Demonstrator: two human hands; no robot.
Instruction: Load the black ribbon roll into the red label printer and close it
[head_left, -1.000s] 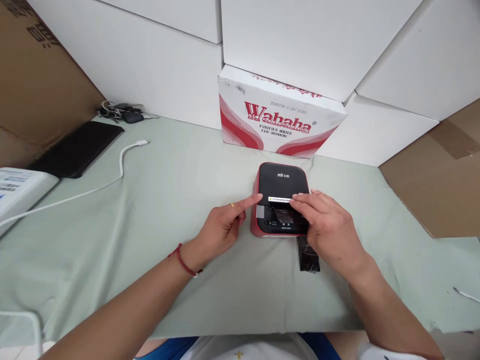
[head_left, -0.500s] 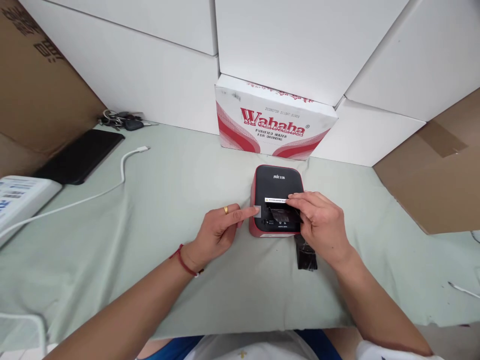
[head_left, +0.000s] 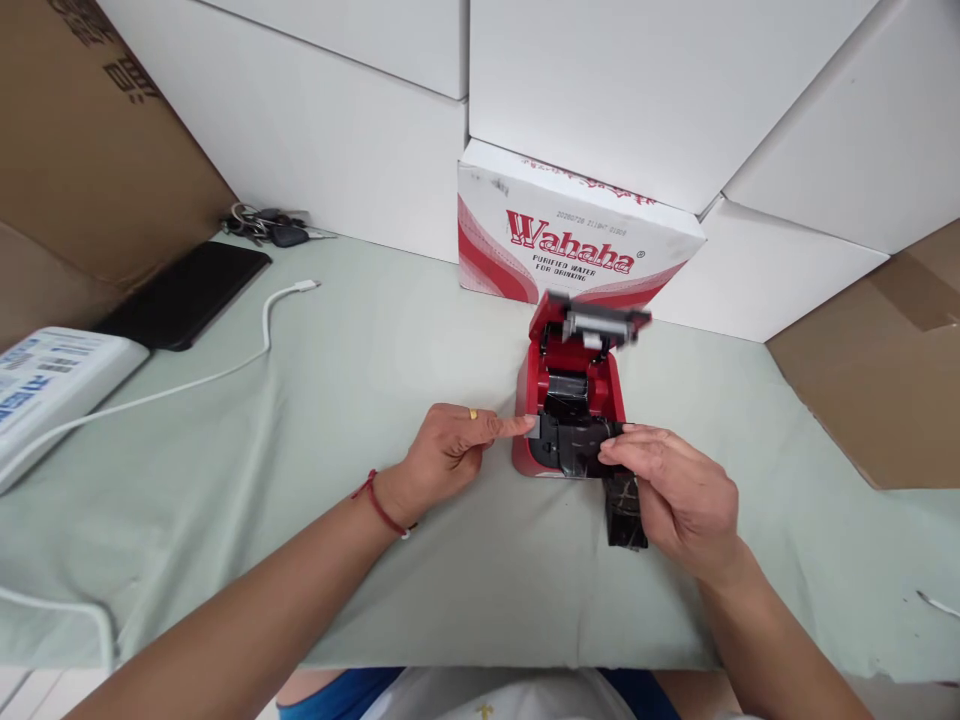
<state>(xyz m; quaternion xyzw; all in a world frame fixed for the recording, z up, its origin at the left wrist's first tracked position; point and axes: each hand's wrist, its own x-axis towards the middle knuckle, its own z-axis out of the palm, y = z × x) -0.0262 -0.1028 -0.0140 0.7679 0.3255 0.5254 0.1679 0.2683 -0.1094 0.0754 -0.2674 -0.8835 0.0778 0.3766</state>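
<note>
So there's a Wahaha carton (head_left: 570, 245) right behind the red printer (head_left: 529, 385), and the printer's raised lid (head_left: 592, 325), kinda blurry, blocks part of its lower edge. Off to the left: keys (head_left: 270, 227), a flat black slab (head_left: 195, 290), a white cable (head_left: 266, 325) and a white box with blue print (head_left: 60, 385). It's all on a pale green cloth (head_left: 390, 330), with white boxes (head_left: 652, 90) stacked behind and brown cardboard at both sides. The left hand (head_left: 450, 450) is mostly closed, index finger stretched onto a grey tab (head_left: 534, 428) on the printer's left side. The right hand (head_left: 686, 490) has its fingertips on the black film (head_left: 585, 447) over the front; can't tell if it's gripping. More dark film (head_left: 628, 512) sits just below.
</note>
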